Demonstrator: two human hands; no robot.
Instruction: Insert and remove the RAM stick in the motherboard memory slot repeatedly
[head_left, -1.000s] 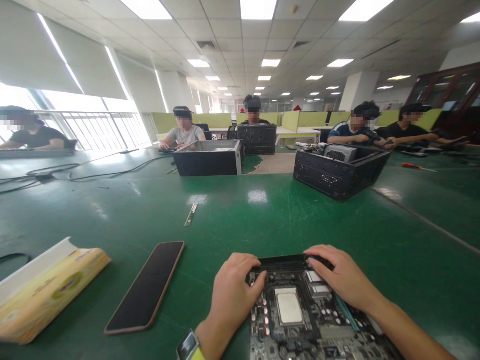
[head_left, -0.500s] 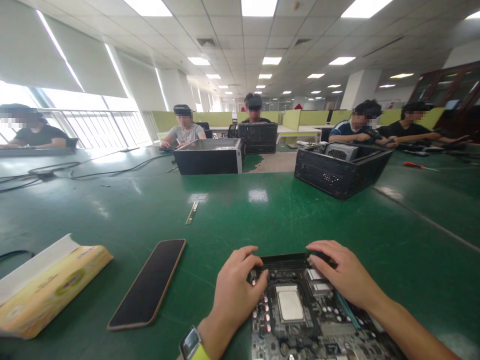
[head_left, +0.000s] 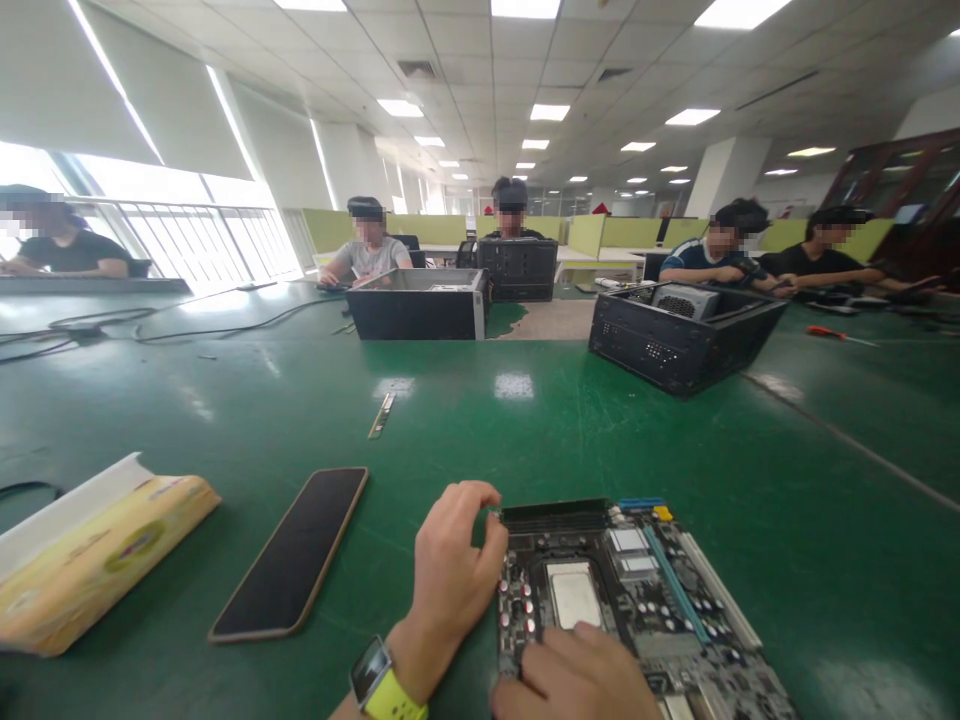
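Observation:
A dark motherboard [head_left: 645, 600] lies flat in front of me, with a square processor with a pale, silvery top [head_left: 575, 596] in its socket. Along the far edge run long dark memory slots [head_left: 559, 514]. My left hand [head_left: 459, 555] is at the board's far left corner, thumb and forefinger bent onto the slots' end. Over the near left part of the board, my right hand [head_left: 581, 675] has its fingers curled inward below the processor; the fingertips are mostly hidden, and I cannot see what they hold.
To the left are a phone [head_left: 296, 555] and a tissue pack [head_left: 112, 550]. A memory stick [head_left: 382, 416] lies farther back. Open computer cases [head_left: 416, 312] [head_left: 682, 335] stand across the green table [head_left: 450, 400], with several people behind. A red-handled screwdriver [head_left: 829, 332] is far right.
My right hand has left the far right end of the memory slots and come down across the processor's near side. My left hand has shifted slightly left to the corner.

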